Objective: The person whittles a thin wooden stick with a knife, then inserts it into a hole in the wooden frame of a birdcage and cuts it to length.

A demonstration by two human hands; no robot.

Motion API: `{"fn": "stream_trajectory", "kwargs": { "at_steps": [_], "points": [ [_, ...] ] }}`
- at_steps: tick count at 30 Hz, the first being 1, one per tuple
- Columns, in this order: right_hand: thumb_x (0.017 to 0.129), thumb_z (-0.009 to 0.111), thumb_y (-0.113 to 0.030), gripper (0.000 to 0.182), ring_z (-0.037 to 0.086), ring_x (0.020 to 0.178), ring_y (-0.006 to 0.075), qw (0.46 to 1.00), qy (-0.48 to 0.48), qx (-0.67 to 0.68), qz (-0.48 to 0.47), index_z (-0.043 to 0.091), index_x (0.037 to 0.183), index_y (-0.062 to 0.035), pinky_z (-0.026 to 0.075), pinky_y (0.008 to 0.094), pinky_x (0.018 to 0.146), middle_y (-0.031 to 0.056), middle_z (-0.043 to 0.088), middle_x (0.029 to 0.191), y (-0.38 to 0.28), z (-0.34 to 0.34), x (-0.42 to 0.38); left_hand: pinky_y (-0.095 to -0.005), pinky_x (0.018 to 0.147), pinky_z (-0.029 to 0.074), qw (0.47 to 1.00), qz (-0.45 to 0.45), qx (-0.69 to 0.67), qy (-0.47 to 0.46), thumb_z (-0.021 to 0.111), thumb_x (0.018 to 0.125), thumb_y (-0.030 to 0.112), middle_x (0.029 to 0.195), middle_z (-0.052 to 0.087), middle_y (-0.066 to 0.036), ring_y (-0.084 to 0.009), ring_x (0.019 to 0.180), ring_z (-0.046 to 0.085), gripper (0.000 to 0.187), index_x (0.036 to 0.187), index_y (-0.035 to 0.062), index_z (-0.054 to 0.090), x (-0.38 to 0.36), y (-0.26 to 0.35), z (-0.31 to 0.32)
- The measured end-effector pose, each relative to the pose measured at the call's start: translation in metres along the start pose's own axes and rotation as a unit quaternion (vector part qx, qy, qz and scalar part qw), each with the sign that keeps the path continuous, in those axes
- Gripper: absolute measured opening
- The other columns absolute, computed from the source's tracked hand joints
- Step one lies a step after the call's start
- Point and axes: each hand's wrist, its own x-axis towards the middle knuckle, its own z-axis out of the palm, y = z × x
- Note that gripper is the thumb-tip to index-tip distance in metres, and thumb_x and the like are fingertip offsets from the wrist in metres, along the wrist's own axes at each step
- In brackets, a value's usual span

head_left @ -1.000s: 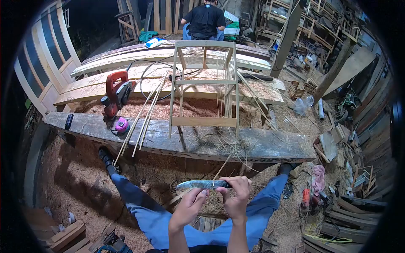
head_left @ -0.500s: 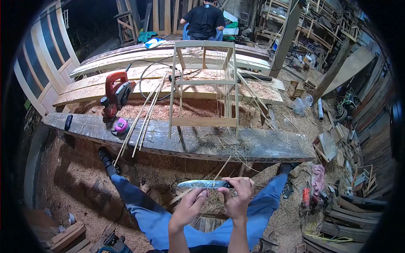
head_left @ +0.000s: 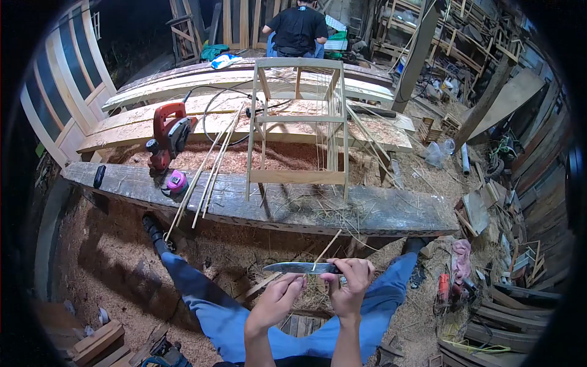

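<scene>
My right hand is closed around the dark handle of a knife, whose blade points left. Crossing the blade near the handle is a thin wooden strip, its far end slanting up and away to the right. My left hand pinches the near end of that strip just below the blade. Both hands are over my lap, between my spread legs. Beyond them stands a small wooden frame on a dark, worn beam, with thin strands hanging in its right side.
A red power planer, a pink tape measure and several long strips lie on or against the beam. Shavings cover the ground. Planks lie beyond. Another person sits at the back, facing away.
The knife has shifted slightly right and its blade has turned, looking narrower and darker. My right hand moved a little right with it, and the strip's far end sits slightly further right.
</scene>
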Motion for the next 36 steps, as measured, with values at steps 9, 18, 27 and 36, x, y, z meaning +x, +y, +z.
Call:
{"fn": "stream_trajectory", "kwargs": {
  "at_steps": [9, 18, 27, 36],
  "points": [
    [0.097, 0.068, -0.036, 0.034, 0.057, 0.089, 0.0294, 0.964, 0.136, -0.158, 0.165, 0.070, 0.097, -0.0021, 0.039, 0.0437, 0.092, 0.0095, 0.064, 0.088, 0.078, -0.064, -0.004, -0.0218, 0.046, 0.020, 0.975, -0.006, -0.088, 0.206, 0.049, 0.110, 0.023, 0.067, 0.038, 0.010, 0.0001, 0.055, 0.030, 0.022, 0.098, 0.0066, 0.058, -0.046, 0.022, -0.071],
    [0.088, 0.073, -0.046, 0.036, 0.058, 0.086, 0.0242, 0.996, -0.038, 0.071, 0.043, 0.075, 0.100, -0.0111, 0.037, 0.0404, 0.091, 0.0019, 0.066, 0.085, -0.011, -0.007, 0.008, -0.0211, 0.050, 0.026, 0.988, -0.022, -0.138, 0.063, 0.049, 0.112, 0.021, 0.072, 0.039, 0.009, -0.0009, 0.058, 0.031, 0.020, 0.103, 0.0059, 0.058, -0.004, 0.006, -0.003],
    [0.086, 0.075, -0.043, 0.038, 0.061, 0.088, 0.0227, 0.984, -0.107, 0.140, -0.010, 0.077, 0.101, -0.0087, 0.039, 0.0400, 0.088, 0.0018, 0.069, 0.088, -0.016, 0.003, 0.002, -0.0205, 0.050, 0.022, 0.993, 0.015, -0.117, 0.014, 0.050, 0.112, 0.025, 0.074, 0.039, 0.009, 0.0014, 0.060, 0.029, 0.020, 0.103, 0.0080, 0.054, -0.003, -0.004, 0.010],
    [0.085, 0.072, -0.050, 0.043, 0.058, 0.085, 0.0242, 0.992, -0.067, 0.105, -0.016, 0.075, 0.089, -0.0070, 0.038, 0.0398, 0.089, 0.0032, 0.067, 0.086, -0.008, 0.002, 0.000, -0.0202, 0.051, 0.024, 0.995, 0.025, -0.097, -0.004, 0.051, 0.110, 0.015, 0.078, 0.040, 0.008, 0.0016, 0.060, 0.032, 0.012, 0.106, 0.0054, 0.056, -0.008, -0.009, 0.002]
  ]
}}
